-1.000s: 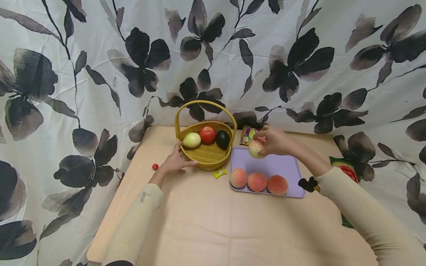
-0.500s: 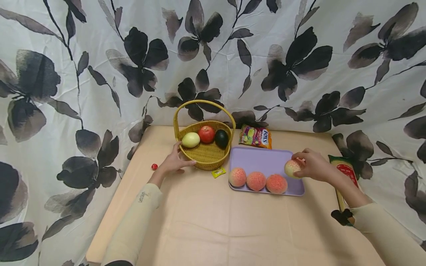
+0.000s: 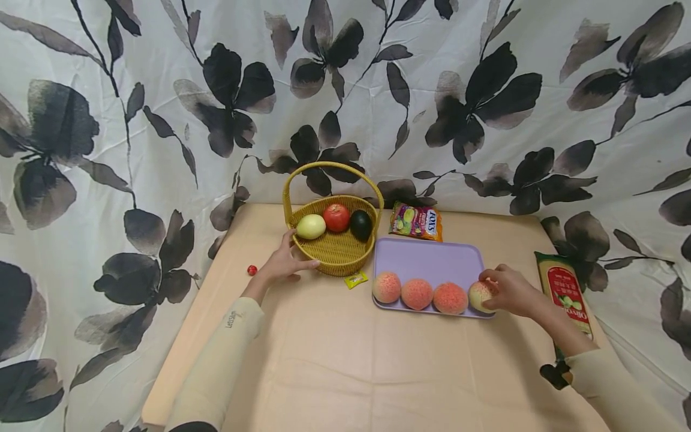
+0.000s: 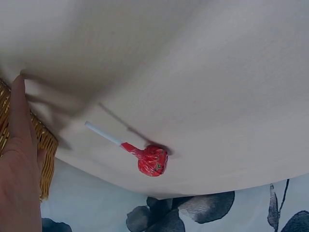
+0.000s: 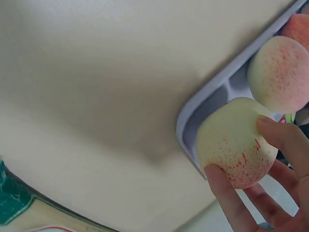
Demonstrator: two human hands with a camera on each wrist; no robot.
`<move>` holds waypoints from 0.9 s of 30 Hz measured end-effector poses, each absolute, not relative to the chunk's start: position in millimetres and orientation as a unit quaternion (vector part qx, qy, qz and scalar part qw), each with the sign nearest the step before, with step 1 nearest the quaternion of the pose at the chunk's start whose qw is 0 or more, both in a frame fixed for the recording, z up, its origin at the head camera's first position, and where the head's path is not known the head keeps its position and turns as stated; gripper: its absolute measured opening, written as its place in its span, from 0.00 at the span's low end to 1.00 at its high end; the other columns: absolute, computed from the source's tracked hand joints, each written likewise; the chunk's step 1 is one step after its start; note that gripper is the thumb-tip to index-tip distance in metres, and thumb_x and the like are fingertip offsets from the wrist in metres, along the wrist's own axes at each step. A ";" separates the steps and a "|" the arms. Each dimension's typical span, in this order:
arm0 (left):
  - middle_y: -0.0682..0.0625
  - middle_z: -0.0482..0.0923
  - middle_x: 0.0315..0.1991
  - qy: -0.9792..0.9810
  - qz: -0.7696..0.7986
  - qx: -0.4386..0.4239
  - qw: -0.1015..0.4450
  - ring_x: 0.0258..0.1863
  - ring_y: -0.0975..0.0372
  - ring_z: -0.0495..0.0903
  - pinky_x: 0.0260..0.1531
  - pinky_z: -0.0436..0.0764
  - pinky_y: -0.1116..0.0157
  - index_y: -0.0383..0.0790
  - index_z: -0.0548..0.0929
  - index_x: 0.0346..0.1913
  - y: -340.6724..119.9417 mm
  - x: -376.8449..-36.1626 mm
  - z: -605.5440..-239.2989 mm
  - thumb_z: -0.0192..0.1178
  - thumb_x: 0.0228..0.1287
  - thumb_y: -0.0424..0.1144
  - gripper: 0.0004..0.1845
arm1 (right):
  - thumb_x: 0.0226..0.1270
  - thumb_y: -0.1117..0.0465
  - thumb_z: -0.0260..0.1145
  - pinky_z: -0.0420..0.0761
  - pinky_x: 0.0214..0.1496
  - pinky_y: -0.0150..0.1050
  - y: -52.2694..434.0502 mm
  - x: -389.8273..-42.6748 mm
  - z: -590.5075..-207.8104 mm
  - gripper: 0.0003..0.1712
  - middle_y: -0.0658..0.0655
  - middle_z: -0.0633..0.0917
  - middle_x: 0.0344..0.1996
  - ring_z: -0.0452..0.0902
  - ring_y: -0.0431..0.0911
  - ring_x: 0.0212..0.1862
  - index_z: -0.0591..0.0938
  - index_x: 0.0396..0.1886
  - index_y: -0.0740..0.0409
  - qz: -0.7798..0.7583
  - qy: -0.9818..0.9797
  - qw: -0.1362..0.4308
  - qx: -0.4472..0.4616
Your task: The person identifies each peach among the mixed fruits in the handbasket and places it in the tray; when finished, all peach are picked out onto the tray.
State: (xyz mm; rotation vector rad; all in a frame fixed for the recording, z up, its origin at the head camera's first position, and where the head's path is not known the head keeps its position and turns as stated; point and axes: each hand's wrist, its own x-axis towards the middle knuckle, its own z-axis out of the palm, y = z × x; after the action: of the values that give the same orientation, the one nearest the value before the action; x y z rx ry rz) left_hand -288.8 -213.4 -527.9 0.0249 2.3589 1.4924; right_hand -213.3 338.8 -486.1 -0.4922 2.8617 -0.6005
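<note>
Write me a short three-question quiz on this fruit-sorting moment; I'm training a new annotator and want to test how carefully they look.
1. True or false: the right hand grips a peach at the purple tray's near right corner.
2. How many fruits lie in the wicker basket?
A) two
B) three
C) five
3. Fill in: the left hand rests against the basket's ____ .

Key
1. True; its fingers curl round the peach, last in a row of four along the tray's front edge.
2. B; a pale yellow-green one, a red one and a dark one.
3. Rim (the outer side); the red lollipop lies apart from it on the table.
</note>
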 end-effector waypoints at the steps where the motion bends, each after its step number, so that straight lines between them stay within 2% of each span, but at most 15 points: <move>1: 0.39 0.35 0.86 0.831 0.528 0.008 0.175 0.79 0.39 0.58 0.54 0.86 0.43 0.60 0.32 0.83 -213.3 -288.8 -527.7 0.78 0.58 0.55 0.68 | 0.44 0.61 0.86 0.81 0.38 0.43 338.3 -212.9 -488.1 0.31 0.66 0.80 0.40 0.76 0.53 0.39 0.84 0.49 0.66 -0.202 0.961 0.084 -0.169; 9: 0.39 0.32 0.86 0.823 0.538 0.003 0.181 0.80 0.37 0.55 0.56 0.84 0.39 0.60 0.30 0.83 -215.3 -289.7 -526.0 0.77 0.61 0.51 0.67 | 0.41 0.63 0.85 0.78 0.36 0.43 333.1 -208.6 -495.5 0.31 0.65 0.78 0.39 0.74 0.52 0.37 0.83 0.47 0.64 -0.201 0.962 0.061 -0.176; 19: 0.39 0.32 0.86 0.822 0.540 0.003 0.181 0.80 0.37 0.55 0.55 0.85 0.40 0.59 0.32 0.83 -218.2 -291.8 -528.0 0.78 0.58 0.52 0.68 | 0.40 0.65 0.86 0.84 0.37 0.51 327.2 -205.0 -491.6 0.32 0.69 0.78 0.42 0.76 0.56 0.39 0.81 0.47 0.62 -0.194 0.965 0.081 -0.159; 27: 0.40 0.35 0.86 0.826 0.535 0.008 0.174 0.80 0.38 0.57 0.53 0.87 0.44 0.60 0.33 0.83 -215.5 -291.0 -531.1 0.79 0.56 0.55 0.69 | 0.42 0.63 0.86 0.83 0.40 0.53 326.5 -203.9 -488.7 0.33 0.71 0.78 0.44 0.77 0.57 0.42 0.79 0.49 0.62 -0.188 0.966 0.109 -0.137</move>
State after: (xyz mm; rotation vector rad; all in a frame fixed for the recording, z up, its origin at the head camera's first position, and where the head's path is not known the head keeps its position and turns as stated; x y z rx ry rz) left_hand -291.0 -215.5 -531.1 0.0232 2.3426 1.5174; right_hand -203.9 326.5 -488.7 -0.4018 2.8413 -0.5520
